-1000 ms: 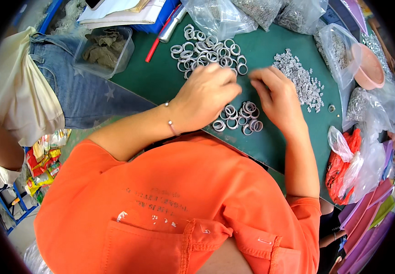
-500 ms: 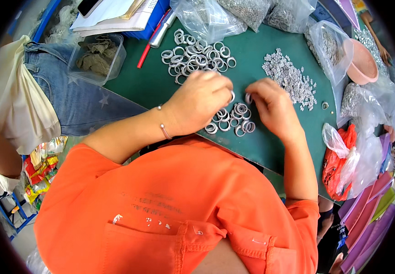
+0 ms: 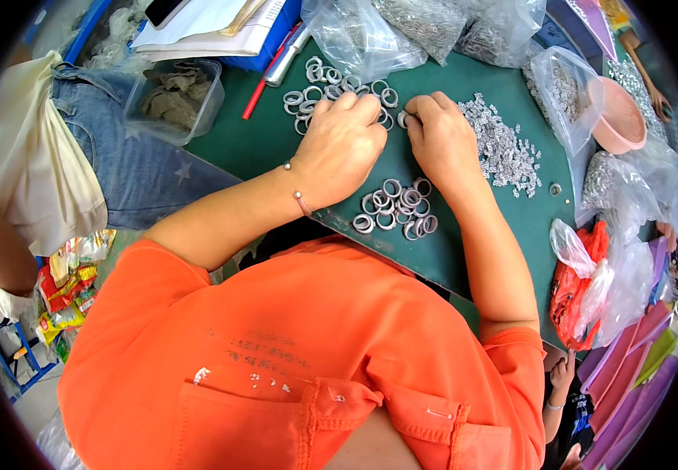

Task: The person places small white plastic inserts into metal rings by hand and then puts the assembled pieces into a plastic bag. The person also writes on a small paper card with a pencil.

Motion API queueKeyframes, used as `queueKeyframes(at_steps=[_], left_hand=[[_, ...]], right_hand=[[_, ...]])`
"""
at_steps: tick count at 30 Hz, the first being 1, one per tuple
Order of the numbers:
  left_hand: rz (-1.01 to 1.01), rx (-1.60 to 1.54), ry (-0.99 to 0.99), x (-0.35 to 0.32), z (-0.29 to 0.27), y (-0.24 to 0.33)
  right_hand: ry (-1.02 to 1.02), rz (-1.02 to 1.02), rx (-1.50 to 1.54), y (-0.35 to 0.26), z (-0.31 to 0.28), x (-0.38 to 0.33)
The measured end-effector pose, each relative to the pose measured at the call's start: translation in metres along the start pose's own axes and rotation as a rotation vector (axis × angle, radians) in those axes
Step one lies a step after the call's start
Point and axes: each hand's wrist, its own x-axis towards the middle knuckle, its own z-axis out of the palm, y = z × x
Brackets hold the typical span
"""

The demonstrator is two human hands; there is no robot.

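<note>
On the green table top (image 3: pixel 261 149), my left hand (image 3: pixel 343 149) lies knuckles up with its fingers curled down at the edge of a far heap of grey metal rings (image 3: pixel 315 86). Whatever sits under those fingertips is hidden. My right hand (image 3: pixel 442 141) is close beside it, pinching a small grey ring (image 3: pixel 403 118) between thumb and fingers. A second cluster of rings (image 3: pixel 395 207) lies uncovered just below both wrists. To the right of my right hand spreads a pile of small silvery metal pieces (image 3: pixel 503 149).
Clear bags of metal parts (image 3: pixel 425 23) line the far edge, beside a pink bowl (image 3: pixel 619 121) and a red bag (image 3: pixel 578 294). A clear plastic tub (image 3: pixel 174 98), a red pen (image 3: pixel 257 94) and papers (image 3: pixel 213 23) sit far left. Another person in jeans (image 3: pixel 119 164) sits at left.
Both hands have moved away from me, from the near ring cluster up to the far heap. The near cluster is now uncovered.
</note>
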Motion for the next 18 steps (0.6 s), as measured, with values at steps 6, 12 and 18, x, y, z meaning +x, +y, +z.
queueKeyframes(at_steps=[6,12,18], left_hand=[[0.056,-0.065,0.037,-0.005,0.003,-0.006],[0.042,-0.432,0.193,-0.013,0.000,-0.004],[0.100,-0.567,0.145,-0.040,-0.003,0.007]], right_hand=[[-0.107,-0.007,0.087,-0.002,-0.044,-0.038],[-0.144,-0.016,0.172,-0.017,-0.053,-0.054],[0.018,-0.095,0.246,-0.025,-0.016,-0.005]])
